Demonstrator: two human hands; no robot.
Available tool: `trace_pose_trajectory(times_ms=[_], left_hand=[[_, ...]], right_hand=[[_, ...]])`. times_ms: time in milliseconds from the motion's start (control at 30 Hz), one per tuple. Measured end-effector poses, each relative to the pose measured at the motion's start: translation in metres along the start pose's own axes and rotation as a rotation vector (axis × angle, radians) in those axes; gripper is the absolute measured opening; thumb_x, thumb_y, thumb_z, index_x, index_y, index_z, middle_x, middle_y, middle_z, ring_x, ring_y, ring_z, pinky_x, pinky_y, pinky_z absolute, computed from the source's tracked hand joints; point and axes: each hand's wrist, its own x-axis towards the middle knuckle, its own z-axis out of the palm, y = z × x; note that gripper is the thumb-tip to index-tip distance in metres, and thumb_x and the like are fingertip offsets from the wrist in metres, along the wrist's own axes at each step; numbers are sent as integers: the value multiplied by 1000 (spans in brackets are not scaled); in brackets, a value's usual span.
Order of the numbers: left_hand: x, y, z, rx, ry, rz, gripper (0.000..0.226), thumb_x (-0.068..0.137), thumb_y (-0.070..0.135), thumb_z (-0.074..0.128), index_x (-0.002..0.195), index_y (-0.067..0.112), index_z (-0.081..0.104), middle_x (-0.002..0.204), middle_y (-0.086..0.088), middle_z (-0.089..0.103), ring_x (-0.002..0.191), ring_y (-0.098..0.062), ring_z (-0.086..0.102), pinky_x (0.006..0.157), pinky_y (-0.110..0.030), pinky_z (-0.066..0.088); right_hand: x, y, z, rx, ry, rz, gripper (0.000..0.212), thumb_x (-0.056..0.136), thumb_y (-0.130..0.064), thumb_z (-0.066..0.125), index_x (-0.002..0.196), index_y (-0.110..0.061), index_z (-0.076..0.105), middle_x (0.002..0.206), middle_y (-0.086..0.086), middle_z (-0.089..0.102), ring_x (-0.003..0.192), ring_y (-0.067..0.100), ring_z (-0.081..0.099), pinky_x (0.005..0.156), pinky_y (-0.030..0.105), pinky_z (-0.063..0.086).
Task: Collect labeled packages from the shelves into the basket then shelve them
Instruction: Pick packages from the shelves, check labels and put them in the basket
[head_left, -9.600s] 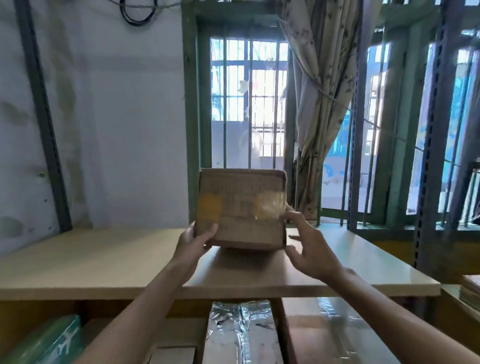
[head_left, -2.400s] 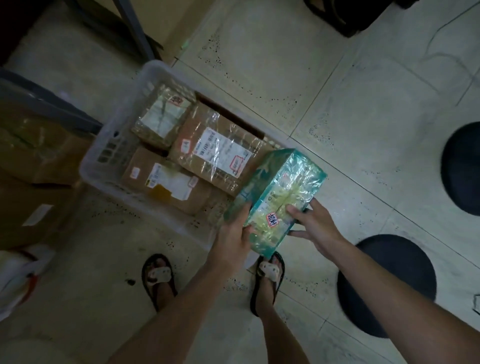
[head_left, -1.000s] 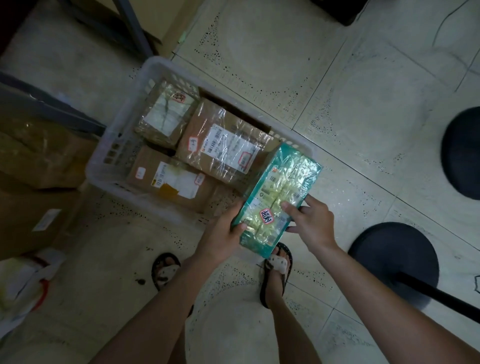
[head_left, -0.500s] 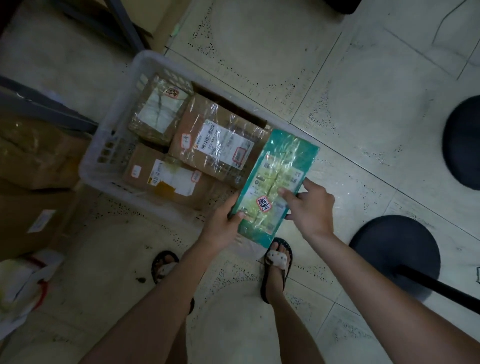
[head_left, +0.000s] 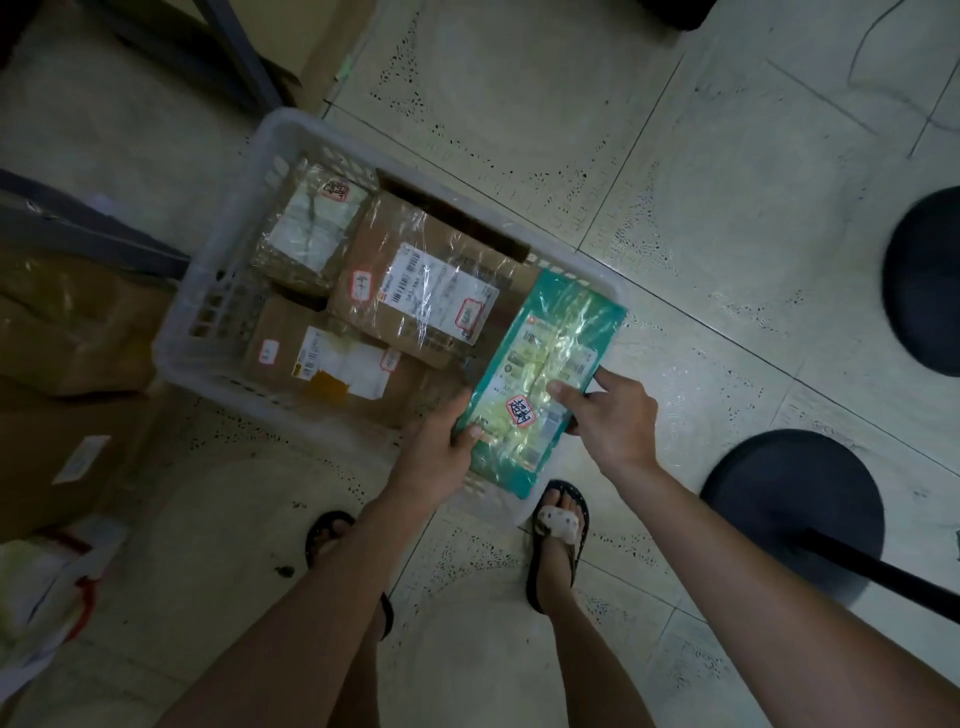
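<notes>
A white plastic basket (head_left: 218, 306) stands on the tiled floor with three taped cardboard packages in it: a small one (head_left: 311, 228) at the far left, a large labelled one (head_left: 415, 291) in the middle, and another (head_left: 322, 364) near the front. I hold a green plastic-wrapped package (head_left: 545, 374) with a red-edged sticker over the basket's right end. My left hand (head_left: 436, 457) grips its near left edge. My right hand (head_left: 613, 415) holds its right side, thumb on top.
Large cardboard boxes (head_left: 62, 332) and a white bag (head_left: 47, 587) lie at the left by a shelf post (head_left: 234, 57). Two dark round stool tops (head_left: 789, 509) are at the right. My sandalled feet (head_left: 558, 540) stand just behind the basket.
The green package has sunk lower and flatter toward the basket's right end over the last second. Long before, I was holding a cardboard box on a high shelf.
</notes>
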Motion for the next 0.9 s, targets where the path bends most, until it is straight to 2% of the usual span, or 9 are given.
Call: trace_pose_trajectory(times_ms=[100,200,267,333,433,500,600,733,900], left_hand=[[-6,-5,15,55,66,36,48,95,19,46,142,19,34,126,-12,58,104,-20,57,84,-31,49],[4,-15,28,29,126,57,48,95,24,46,142,21,35,118,-17,61,95,-21,59,80,-33,48],[22,-22,36,55,168,37,47,95,22,47,141,24,37,117,-11,63,92,-18,58,75,-28,46],[38,-28,46,38,206,16,47,94,18,48,139,23,39,119,-5,61,95,-12,55,76,-22,40],[54,-39,61,-135,405,-139,46,88,23,58,131,10,44,118,-6,57,100,-17,55,77,-24,42],[64,-47,69,-115,435,-402,47,87,39,57,114,1,54,111,-16,59,91,-25,58,70,-27,46],[68,-54,80,-426,279,-597,36,88,49,50,71,17,57,81,-8,63,73,-22,58,78,-42,54],[62,-55,92,-549,356,-555,22,89,38,54,74,22,58,79,-1,63,75,-14,61,85,-40,53],[61,-44,97,-551,437,-488,22,88,32,58,71,18,60,77,-5,68,45,7,59,41,-9,42]], right_hand=[[5,10,-2,15,-19,52,18,80,-22,73,72,-28,58,59,1,66,67,22,69,73,45,57],[19,16,0,29,-35,22,13,81,-22,72,85,-23,60,76,6,69,71,20,66,76,45,57],[38,20,0,-141,6,-57,49,75,-31,76,117,-18,56,104,10,67,85,21,64,79,36,52],[64,24,-3,-403,65,-116,100,66,-41,81,145,-17,26,139,15,43,121,30,47,96,41,43],[98,19,-2,-684,33,-224,131,57,-48,83,149,-28,-7,158,12,-3,144,32,2,110,59,15],[118,15,0,-799,-76,-307,131,56,-49,83,148,-33,-10,158,10,-13,145,32,-5,112,63,9],[138,9,-9,-686,-135,-359,127,57,-48,82,149,-30,-2,157,11,0,143,34,10,109,63,21],[155,-7,-27,-723,-158,-465,121,62,-48,80,150,-23,1,152,12,23,137,31,27,105,56,33],[171,-24,-13,-822,-135,-397,93,66,-34,82,141,-11,33,135,16,39,124,34,38,98,43,40]])
